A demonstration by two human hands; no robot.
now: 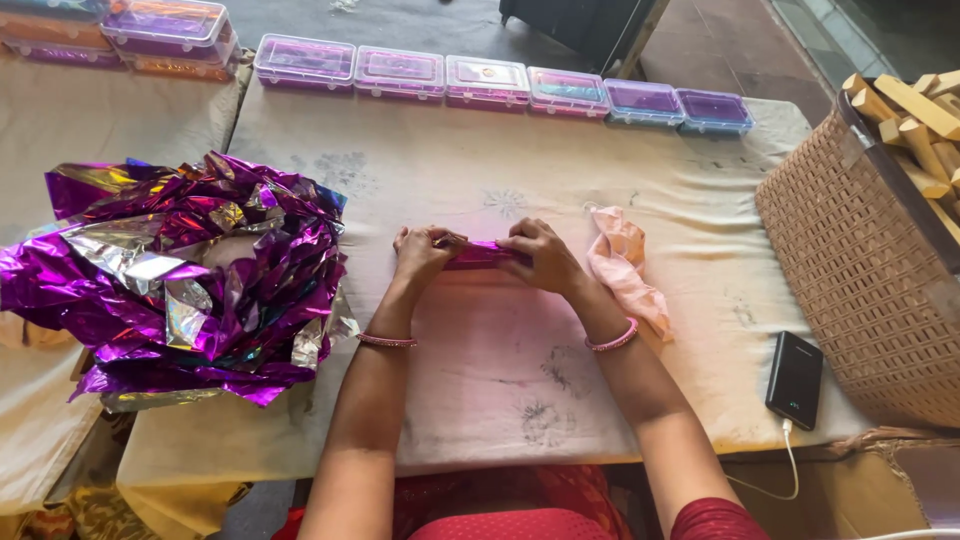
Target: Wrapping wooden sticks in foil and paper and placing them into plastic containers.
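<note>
Both hands meet at the middle of the tabletop (500, 370), which is covered in a pale, stained cloth that wrinkles toward its edges. The left hand (422, 252) and the right hand (545, 258) pinch the two ends of a small block wrapped in shiny purple foil (482, 255) — the fingers of each hand are closed on it, pressing the foil down, and the block lies flat on the cloth between them. Thin pink bangles circle both wrists. To the left sits a crumpled heap of metallic purple and silver foil sheets (180, 280), glossy and sharply creased. Just right of the right hand lies a soft, bunched peach cloth (625, 265). A row of clear, flat plastic boxes (500, 82) lines the far edge. At the right stands a woven basket (870, 280) holding plain wooden blocks (915, 120) — beside it, a black power bank (795, 378).
</note>
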